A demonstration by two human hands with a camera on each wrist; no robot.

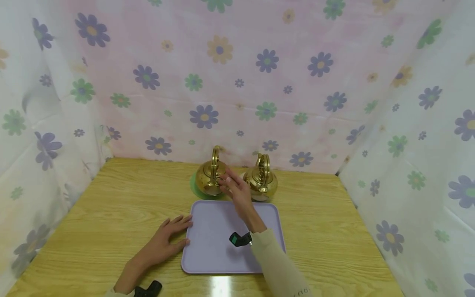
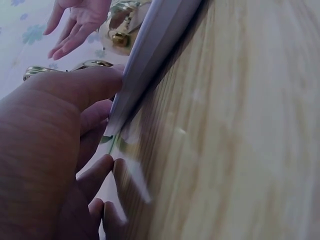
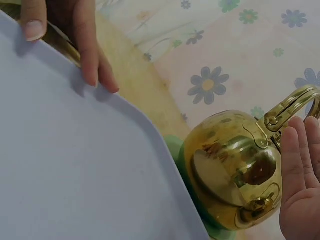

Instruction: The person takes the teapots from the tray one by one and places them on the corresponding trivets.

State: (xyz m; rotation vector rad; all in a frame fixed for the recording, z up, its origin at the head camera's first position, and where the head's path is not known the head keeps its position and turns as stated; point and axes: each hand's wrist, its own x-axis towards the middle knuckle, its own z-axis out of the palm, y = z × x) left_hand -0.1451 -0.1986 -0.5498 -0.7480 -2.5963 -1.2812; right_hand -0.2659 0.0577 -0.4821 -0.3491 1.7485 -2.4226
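Observation:
Two shiny golden kettles stand side by side at the back, the left kettle (image 1: pixel 204 179) on a green round mat (image 1: pixel 193 189) and the right kettle (image 1: pixel 271 190) a little apart from it. My right hand (image 1: pixel 239 194) reaches over the tray into the space between them. Its fingers are extended beside the left kettle's handle (image 3: pixel 295 102), holding nothing. In front of both kettles lies a pale purple tray (image 1: pixel 215 237). The thumb and spread fingertips of my left hand (image 1: pixel 161 243) touch the tray's left rim.
The wooden table (image 1: pixel 326 231) extends on both sides of the tray. Flower-patterned cloth (image 1: pixel 237 82) hangs behind and along both sides. A black strap device (image 1: pixel 241 239) sits on my right wrist, and another black device (image 1: pixel 148 288) on my left.

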